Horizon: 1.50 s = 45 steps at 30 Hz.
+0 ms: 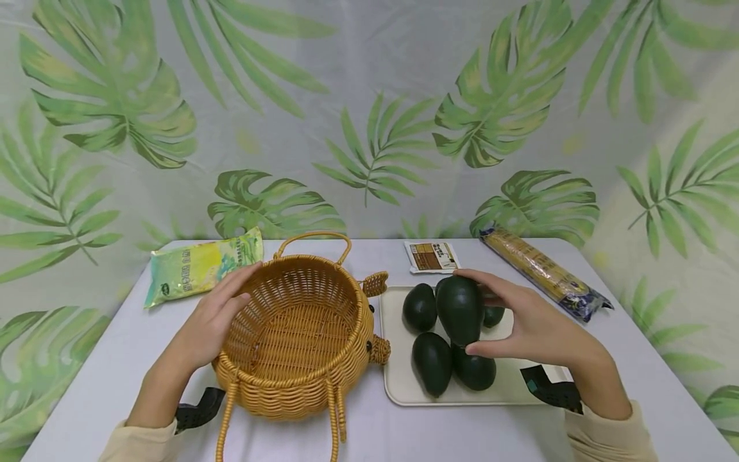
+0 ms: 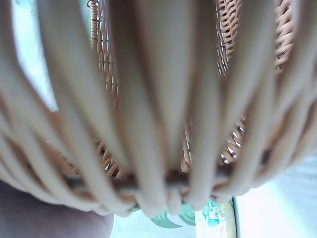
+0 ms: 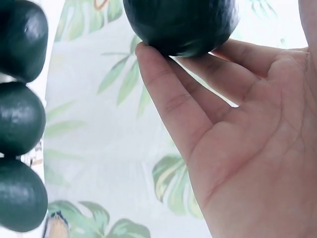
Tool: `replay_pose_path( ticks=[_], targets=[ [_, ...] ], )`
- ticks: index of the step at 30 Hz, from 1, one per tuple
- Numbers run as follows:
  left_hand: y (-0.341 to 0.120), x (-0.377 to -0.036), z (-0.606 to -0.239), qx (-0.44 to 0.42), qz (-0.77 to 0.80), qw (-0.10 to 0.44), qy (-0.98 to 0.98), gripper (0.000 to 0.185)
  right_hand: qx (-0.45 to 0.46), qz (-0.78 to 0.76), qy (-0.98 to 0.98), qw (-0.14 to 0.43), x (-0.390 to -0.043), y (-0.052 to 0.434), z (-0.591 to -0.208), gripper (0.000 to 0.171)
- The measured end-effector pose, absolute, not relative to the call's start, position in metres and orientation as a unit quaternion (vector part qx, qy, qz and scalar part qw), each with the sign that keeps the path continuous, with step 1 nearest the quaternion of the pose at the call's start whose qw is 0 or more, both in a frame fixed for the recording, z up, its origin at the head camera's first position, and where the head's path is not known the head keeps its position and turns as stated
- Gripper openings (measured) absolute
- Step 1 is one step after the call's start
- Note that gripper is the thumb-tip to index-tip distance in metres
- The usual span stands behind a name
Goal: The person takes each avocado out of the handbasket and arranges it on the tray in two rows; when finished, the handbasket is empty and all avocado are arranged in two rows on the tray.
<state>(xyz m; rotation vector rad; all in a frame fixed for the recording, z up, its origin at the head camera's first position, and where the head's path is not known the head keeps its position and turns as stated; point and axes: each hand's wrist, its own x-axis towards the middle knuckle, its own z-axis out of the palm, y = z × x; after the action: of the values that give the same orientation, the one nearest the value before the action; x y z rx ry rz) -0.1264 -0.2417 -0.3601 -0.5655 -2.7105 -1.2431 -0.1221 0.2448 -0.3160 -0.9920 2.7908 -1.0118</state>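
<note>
My right hand [image 1: 534,324] holds a dark green avocado [image 1: 459,311] between thumb and fingertips, above a cream tray [image 1: 519,388]. On that tray lie several more avocados [image 1: 432,364], some partly hidden behind the held one. The right wrist view shows the fingertips against the underside of the held avocado [image 3: 183,25]. To the left stands a woven wicker basket [image 1: 306,340] shaped like an animal, with nothing inside. My left hand [image 1: 210,324] grips its left rim, thumb over the edge. Blurred wicker strands [image 2: 163,99] fill the left wrist view.
A green and yellow packet [image 1: 202,266] lies behind the basket at left. Beyond the tray is a small brown and white packet [image 1: 432,256]. A long bag of noodles [image 1: 543,269] lies at back right. The basket's handle [image 1: 314,237] stands up at its far side.
</note>
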Motion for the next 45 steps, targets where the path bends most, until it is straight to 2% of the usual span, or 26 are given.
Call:
replay_pose_path(
  ticks=[17,25,34,45],
  targets=[
    [-0.242,-0.125,-0.361,-0.186,-0.411,0.056,-0.891,0.052,-0.305,-0.315,0.899,-0.002,-0.113,0.277,-0.327,0.099],
    [-0.241,-0.125,-0.362,-0.189,-0.414,0.060,-0.888,0.051,-0.307,-0.310,0.899,-0.033,-0.109,0.289,-0.328,0.102],
    [-0.239,-0.129,-0.361,-0.195,-0.413,0.059,-0.888,0.052,-0.242,-0.325,0.914,-0.011,-0.102,0.309,-0.348,0.101],
    [-0.242,-0.127,-0.362,-0.192,-0.410,0.058,-0.890,0.052,-0.233,-0.339,0.911,0.000,-0.102,0.322,-0.366,0.099]
  ],
)
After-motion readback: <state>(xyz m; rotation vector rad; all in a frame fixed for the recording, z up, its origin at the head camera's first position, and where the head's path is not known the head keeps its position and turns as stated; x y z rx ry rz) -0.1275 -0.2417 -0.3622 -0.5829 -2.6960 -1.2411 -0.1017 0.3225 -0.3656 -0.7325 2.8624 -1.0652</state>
